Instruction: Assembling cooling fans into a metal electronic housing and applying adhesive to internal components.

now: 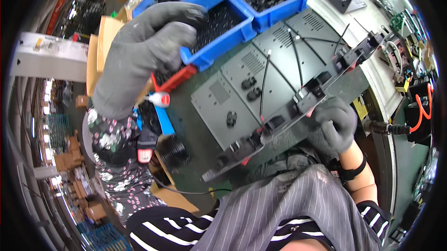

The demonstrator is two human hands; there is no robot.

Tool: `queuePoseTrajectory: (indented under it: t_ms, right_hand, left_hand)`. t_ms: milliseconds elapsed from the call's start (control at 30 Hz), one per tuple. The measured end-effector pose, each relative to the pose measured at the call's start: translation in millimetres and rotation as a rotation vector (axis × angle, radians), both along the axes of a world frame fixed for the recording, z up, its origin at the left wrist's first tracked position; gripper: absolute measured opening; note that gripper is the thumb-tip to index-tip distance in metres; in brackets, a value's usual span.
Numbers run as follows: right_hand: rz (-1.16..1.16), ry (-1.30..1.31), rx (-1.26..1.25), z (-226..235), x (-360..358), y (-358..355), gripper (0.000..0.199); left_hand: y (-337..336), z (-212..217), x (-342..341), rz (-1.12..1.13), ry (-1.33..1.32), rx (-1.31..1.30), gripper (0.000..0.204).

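Note:
My left hand, in a grey glove, hangs over the near corner of a blue bin of small black parts. Its fingers curve and are smeared by motion, so any part between them is hidden. My right hand, gloved too, is closed at the near edge of the work; what it grips I cannot make out. Dark flat metal panels with slots lie ahead of me. Along their near side runs a long strip carrying black blocks. Loose black round pieces and black cables rest on the panels.
More blue bins with black parts stand at the back, with a red bin below. A white-and-red bottle is by my left forearm. A power driver with an orange coiled cord lies right. A black coil sits left.

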State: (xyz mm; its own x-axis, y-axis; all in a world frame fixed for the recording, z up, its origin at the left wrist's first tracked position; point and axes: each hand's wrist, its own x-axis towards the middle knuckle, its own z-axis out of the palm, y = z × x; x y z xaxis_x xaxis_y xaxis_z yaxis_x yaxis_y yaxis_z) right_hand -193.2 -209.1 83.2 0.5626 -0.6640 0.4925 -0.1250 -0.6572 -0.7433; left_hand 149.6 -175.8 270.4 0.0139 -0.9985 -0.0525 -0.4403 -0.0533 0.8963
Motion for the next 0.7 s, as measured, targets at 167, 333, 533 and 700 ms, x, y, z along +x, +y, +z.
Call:
queuePoseTrajectory:
  t_ms: [167,333,533,700]
  right_hand:
    - [0.144,-0.378,-0.045,78,42,11,0.046]
    - [0.267,0.0,-0.396,140,74,11,0.05]
    - [0.09,-0.259,-0.051,101,55,14,0.051]
    - [0.002,-0.41,0.366,59,-6,5,0.05]
  left_hand:
    - [40,8,-62,-0.131,0.186,0.234,0.036]
    - [57,17,-76,-0.231,0.511,0.344,0.03]
    - [85,2,-14,0.066,-0.1,-0.075,0.028]
    - [160,-49,90,0.671,-0.432,0.023,0.022]
